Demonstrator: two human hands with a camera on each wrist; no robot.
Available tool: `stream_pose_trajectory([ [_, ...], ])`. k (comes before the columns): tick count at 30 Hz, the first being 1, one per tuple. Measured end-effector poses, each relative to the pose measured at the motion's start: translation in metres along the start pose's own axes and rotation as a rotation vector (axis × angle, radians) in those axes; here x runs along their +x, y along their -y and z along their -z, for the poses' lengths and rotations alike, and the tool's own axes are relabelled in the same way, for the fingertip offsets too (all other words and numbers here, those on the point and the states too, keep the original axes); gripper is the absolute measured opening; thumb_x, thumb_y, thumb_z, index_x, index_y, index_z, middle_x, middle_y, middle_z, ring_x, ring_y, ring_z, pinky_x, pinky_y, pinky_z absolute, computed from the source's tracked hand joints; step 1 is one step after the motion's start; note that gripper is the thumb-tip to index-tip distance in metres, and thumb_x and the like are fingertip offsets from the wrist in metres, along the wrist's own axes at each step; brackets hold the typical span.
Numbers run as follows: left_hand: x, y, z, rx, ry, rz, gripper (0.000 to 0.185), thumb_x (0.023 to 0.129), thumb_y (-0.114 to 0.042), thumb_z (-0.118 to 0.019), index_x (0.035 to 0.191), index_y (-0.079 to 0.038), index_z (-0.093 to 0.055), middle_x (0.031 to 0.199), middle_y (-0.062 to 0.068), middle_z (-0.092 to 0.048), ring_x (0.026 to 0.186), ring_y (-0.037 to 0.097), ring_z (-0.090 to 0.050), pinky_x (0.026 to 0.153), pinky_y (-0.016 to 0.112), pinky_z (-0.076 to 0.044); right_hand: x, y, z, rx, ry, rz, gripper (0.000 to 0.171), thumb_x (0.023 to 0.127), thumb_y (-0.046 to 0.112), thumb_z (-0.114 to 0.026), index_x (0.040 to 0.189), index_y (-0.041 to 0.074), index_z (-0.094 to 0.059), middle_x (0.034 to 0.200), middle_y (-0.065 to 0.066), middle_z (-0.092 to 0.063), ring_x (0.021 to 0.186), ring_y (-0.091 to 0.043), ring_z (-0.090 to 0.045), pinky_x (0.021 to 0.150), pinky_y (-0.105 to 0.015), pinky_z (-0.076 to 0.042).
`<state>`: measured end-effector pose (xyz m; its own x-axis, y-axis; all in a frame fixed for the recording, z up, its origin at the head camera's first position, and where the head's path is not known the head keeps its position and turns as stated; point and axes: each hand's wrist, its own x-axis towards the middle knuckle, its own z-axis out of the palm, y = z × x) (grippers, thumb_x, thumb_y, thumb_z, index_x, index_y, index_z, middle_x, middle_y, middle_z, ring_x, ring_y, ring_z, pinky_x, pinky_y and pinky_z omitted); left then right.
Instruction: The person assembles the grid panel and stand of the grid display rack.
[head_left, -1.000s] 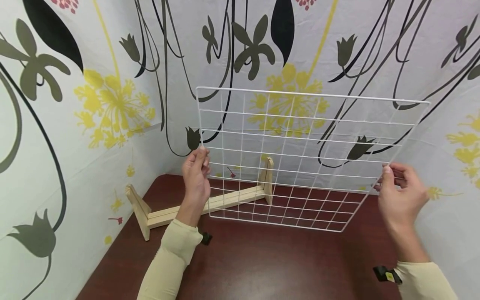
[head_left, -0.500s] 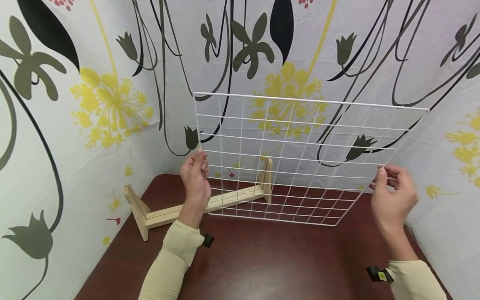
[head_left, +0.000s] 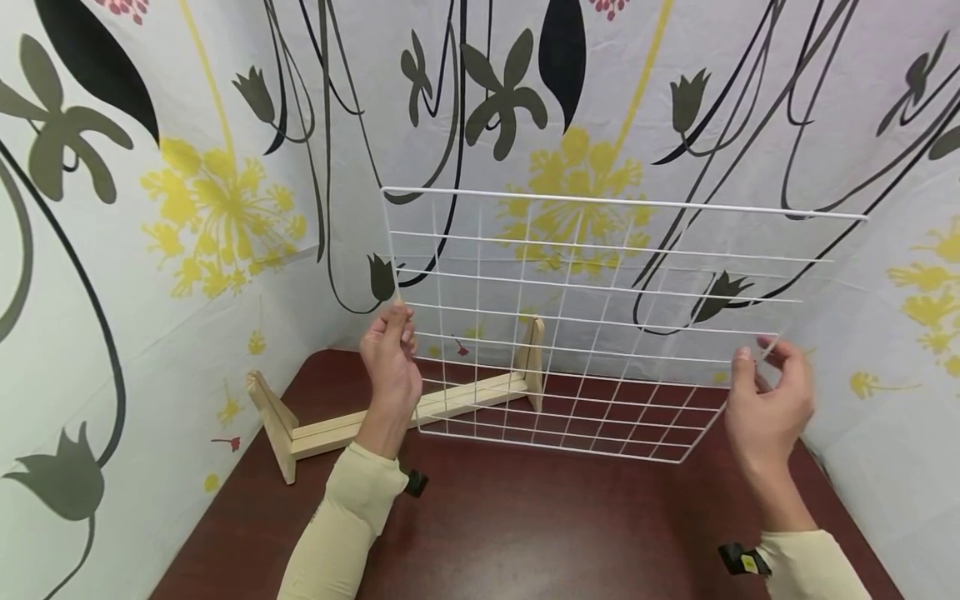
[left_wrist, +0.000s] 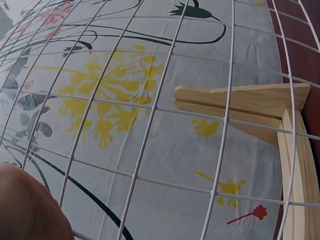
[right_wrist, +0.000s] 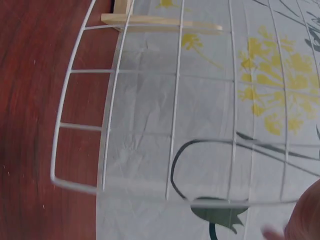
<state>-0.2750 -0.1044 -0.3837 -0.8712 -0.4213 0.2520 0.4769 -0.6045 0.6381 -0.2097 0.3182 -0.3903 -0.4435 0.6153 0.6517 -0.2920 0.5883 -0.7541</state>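
Note:
A white wire grid panel (head_left: 600,202) hangs tilted in the air above the table, its lower edge nearest me. My left hand (head_left: 390,354) pinches its left edge, thumb and fingers pointing up. My right hand (head_left: 765,400) holds the right edge loosely between thumb and fingers. Behind the grid a pale wooden slotted stand (head_left: 337,427) with two upright end feet lies on the table. The left wrist view looks through the grid (left_wrist: 226,116) at one stand foot (left_wrist: 240,102), with part of my left hand (left_wrist: 25,205) at the corner. The right wrist view shows the grid's corner (right_wrist: 173,110) and my right hand (right_wrist: 307,215).
The dark red-brown table (head_left: 525,517) is boxed in on three sides by floral-print cloth walls (head_left: 187,208). The stand runs diagonally along the back left. Black straps sit at both wrists over cream sleeves.
My right hand has slid left and down along the grid's right edge and loosened its fingers. The grid has tipped slightly. The left hand has stayed put.

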Motion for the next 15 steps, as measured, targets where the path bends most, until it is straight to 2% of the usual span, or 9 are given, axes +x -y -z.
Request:
stream_pose_trajectory([
  [3, -0.002, -0.001, 0.000, 0.010, 0.009, 0.000, 0.024, 0.100, -0.023, -0.076, 0.079, -0.012, -0.072, 0.062, -0.008, -0.050, 0.055, 0.002, -0.037, 0.050, 0.017, -0.026, -0.011, 0.019, -0.001, 0.051, -0.099, 0.063, 0.047, 0.095, 0.029, -0.069, 0.137, 0.013, -0.057, 0.134, 0.013, -0.050, 0.132, -0.005, -0.042, 0.114, -0.021, -0.032],
  [6, -0.004, -0.003, -0.002, 0.015, 0.003, 0.007, 0.025, 0.100, -0.025, -0.075, 0.079, -0.012, -0.072, 0.061, -0.008, -0.049, 0.055, 0.002, -0.037, 0.050, 0.017, -0.026, -0.022, 0.048, -0.005, 0.120, -0.191, 0.166, 0.058, 0.090, 0.030, -0.067, 0.139, 0.007, -0.048, 0.147, -0.001, -0.045, 0.144, -0.015, -0.036, 0.123, -0.030, -0.022],
  [9, -0.006, -0.004, -0.003, 0.012, -0.014, 0.015, 0.025, 0.100, -0.025, -0.076, 0.078, -0.013, -0.072, 0.062, -0.008, -0.049, 0.056, 0.001, -0.038, 0.050, 0.016, -0.027, -0.028, 0.070, -0.008, 0.166, -0.223, 0.208, 0.067, 0.087, 0.035, -0.068, 0.140, 0.002, -0.044, 0.152, -0.008, -0.042, 0.150, -0.018, -0.033, 0.129, -0.031, -0.017],
  [15, -0.007, -0.004, -0.004, 0.017, -0.027, 0.020, 0.024, 0.099, -0.025, -0.077, 0.079, -0.014, -0.073, 0.062, -0.009, -0.049, 0.054, 0.001, -0.037, 0.049, 0.016, -0.025, -0.029, 0.072, -0.011, 0.141, -0.249, 0.234, 0.074, 0.086, 0.045, -0.072, 0.141, 0.004, -0.043, 0.159, -0.008, -0.036, 0.155, -0.019, -0.027, 0.131, -0.033, -0.013],
])
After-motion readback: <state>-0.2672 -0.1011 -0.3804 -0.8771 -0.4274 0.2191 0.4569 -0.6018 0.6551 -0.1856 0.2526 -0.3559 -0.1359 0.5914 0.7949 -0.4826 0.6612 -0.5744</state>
